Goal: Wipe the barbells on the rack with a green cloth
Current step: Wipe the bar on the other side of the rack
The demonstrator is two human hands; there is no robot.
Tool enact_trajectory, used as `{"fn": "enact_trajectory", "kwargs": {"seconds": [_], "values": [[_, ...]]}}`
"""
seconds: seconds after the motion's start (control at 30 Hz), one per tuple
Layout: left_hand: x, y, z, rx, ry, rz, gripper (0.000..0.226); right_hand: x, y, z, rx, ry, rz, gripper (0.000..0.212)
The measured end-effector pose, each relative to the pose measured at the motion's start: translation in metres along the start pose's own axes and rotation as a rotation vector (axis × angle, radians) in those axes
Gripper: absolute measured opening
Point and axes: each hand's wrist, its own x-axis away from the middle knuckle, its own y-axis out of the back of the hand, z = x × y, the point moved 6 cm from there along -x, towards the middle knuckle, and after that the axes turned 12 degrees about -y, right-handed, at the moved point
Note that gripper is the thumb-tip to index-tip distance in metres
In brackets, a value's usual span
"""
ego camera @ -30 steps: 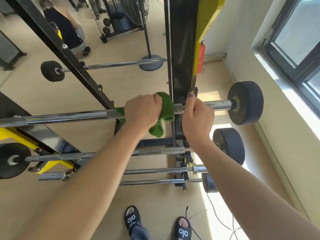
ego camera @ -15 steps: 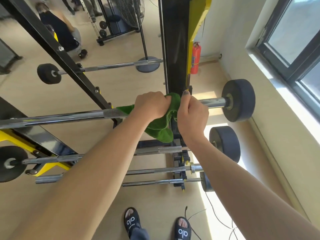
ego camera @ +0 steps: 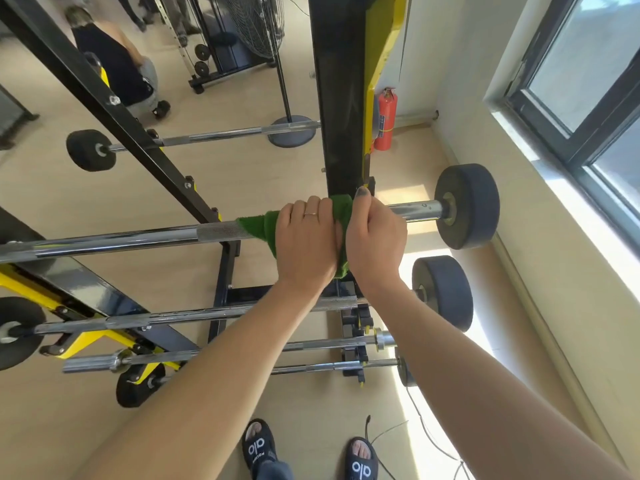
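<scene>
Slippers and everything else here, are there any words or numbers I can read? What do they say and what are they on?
"alo" on the left slipper, with a smaller word beneath it too blurred to read.
"alo" on the right slipper.
The fire extinguisher has a label with writing, too small and blurred to read.
No readable text shows on the barbell, the weight plate, the green cloth or the rack post.

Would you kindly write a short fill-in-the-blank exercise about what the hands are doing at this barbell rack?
1. The left hand presses a ____ cloth around the top barbell.
2. The right hand grips the bar beside the left hand, on the side nearer the ____ weight plate.
3. A red ____ stands by the wall behind the rack.

Missing words: green; black; fire extinguisher
</scene>
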Motion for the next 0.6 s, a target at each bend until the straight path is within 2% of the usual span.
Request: {"fn": "enact_trajectory", "kwargs": {"seconds": [0.17, 0.23, 0.33, 0.4, 0.47, 0.6], "values": [[-0.024, 0.01, 0.011, -0.079, -0.052, 0.227, 0.043, 0.001, -0.001, -0.001, -0.016, 0.006, -0.001, 0.053], [-0.033, 0.007, 0.016, 0.012, -0.024, 0.291, 0.05, 0.001, -0.001, -0.001, -0.023, 0.008, 0.006, 0.053], [-0.048, -0.007, 0.024, 0.244, -0.015, 0.536, 0.06, 0.001, 0.001, 0.0, -0.017, 0.01, 0.0, 0.053], [-0.052, -0.01, 0.026, 0.328, -0.007, 0.623, 0.061, 0.001, 0.002, 0.001, 0.003, 0.022, -0.002, 0.054], [-0.049, -0.006, 0.025, 0.287, 0.014, 0.558, 0.062, 0.001, 0.002, 0.002, 0.012, 0.032, -0.022, 0.053], [-0.033, 0.008, 0.016, 0.047, -0.03, 0.271, 0.051, 0.003, 0.001, 0.002, 0.025, 0.008, -0.078, 0.052]]}}
